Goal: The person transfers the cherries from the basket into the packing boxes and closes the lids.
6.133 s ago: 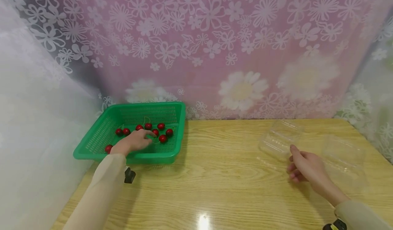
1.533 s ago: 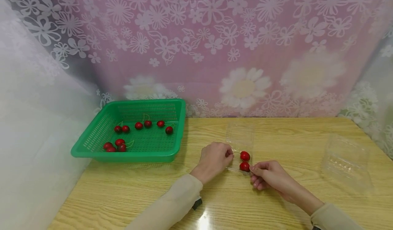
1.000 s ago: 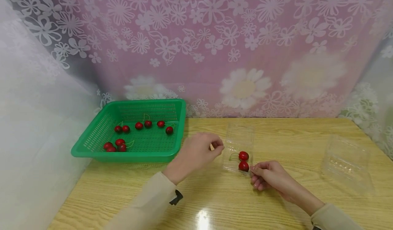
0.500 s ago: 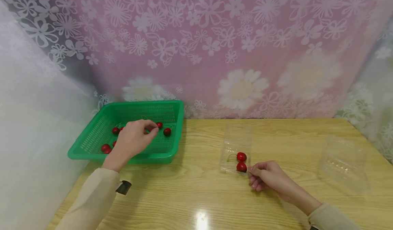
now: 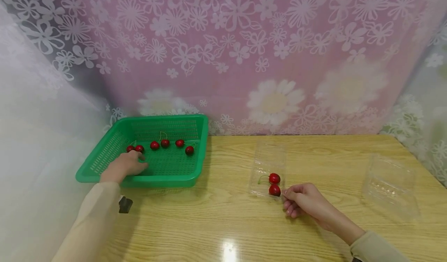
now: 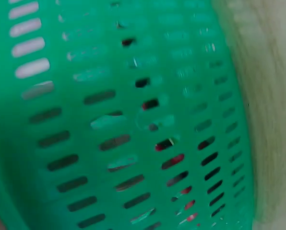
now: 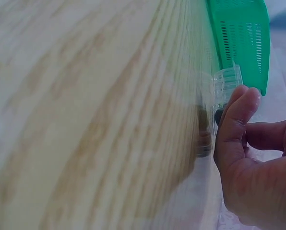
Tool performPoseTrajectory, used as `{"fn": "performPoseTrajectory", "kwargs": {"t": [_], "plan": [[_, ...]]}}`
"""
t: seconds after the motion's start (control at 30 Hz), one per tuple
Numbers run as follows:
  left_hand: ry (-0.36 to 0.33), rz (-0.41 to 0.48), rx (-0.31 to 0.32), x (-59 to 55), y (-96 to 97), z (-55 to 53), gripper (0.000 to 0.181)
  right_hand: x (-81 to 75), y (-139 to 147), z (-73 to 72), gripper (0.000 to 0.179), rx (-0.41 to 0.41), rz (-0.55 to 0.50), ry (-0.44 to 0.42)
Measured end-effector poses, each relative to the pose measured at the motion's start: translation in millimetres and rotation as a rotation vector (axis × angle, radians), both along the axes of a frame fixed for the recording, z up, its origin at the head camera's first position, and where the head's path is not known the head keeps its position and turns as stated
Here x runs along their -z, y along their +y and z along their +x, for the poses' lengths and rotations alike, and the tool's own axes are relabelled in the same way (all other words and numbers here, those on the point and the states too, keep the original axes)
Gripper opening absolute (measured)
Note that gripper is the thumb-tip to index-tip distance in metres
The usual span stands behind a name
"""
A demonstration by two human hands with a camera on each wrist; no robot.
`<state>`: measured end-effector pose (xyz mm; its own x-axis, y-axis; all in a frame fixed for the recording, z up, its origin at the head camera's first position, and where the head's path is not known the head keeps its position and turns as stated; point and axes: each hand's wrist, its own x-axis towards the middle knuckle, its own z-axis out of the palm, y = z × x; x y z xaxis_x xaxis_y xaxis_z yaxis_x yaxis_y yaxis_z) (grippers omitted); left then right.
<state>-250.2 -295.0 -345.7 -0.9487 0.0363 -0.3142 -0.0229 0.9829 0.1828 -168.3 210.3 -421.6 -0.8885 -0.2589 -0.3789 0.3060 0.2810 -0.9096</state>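
In the head view my left hand (image 5: pixel 123 165) reaches down inside the green basket (image 5: pixel 200 165), thumb and index finger apart, over its front left part. Cherries under the hand are hidden. Several cherries (image 5: pixel 165 143) with thin stems lie along the basket's back half. My right hand (image 5: pixel 305 202) pinches the right front edge of a clear plastic clamshell box (image 5: pixel 256 169) lying unfolded on the table. Two red cherries (image 5: pixel 274 190) sit in that box's front half, near the right fingertips. The left wrist view shows the slotted basket wall (image 6: pixel 85 143), with red glimpsed through it.
Another clear plastic box (image 5: pixel 391 188) stands with its lid up at the right of the wooden table (image 5: pixel 195 223). A flowered pink curtain (image 5: pixel 223 60) hangs behind the table's back edge, and a whitish sheet (image 5: pixel 42 137) hangs along the left.
After releasing cherries into the clear box, my left hand has moved left, back into the basket's front left part. Earlier, the right hand brought that box leftward; it now keeps its edge pinched.
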Motion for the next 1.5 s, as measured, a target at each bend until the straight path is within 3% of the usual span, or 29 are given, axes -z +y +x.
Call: {"fn": "performPoseTrajectory", "kwargs": {"t": [0.2, 0.43, 0.7, 0.93, 1.07, 1.2, 1.5], "plan": [[-0.101, -0.003, -0.046, -0.1, -5.8, -3.6, 0.061, 0.4, -0.1, -0.1, 0.03, -0.003, 0.009, 0.005], [-0.114, -0.004, -0.061, 4.3, -5.5, -4.6, 0.056, 0.6, -0.6, 0.2, 0.03, -0.001, 0.012, -0.003], [-0.024, 0.032, 0.095, 6.4, -6.5, -16.4, 0.056, -2.2, -0.7, -0.7, 0.031, 0.009, 0.017, -0.008], [0.01, 0.176, 0.083, 3.3, -1.3, -16.7, 0.055, -1.8, -0.3, -1.0, 0.03, 0.014, 0.019, -0.01], [0.031, 0.224, 0.077, 3.1, 1.9, -15.4, 0.039, -1.5, 0.5, -1.4, 0.03, 0.008, 0.022, -0.006], [0.061, 0.238, 0.08, 2.9, 5.0, -14.4, 0.026, -2.0, 1.8, -1.4, 0.03, 0.009, 0.027, 0.0], [0.112, 0.243, 0.097, 5.8, 6.8, -13.2, 0.037, -2.3, 2.7, -1.4, 0.03, 0.003, 0.024, 0.002]]}}
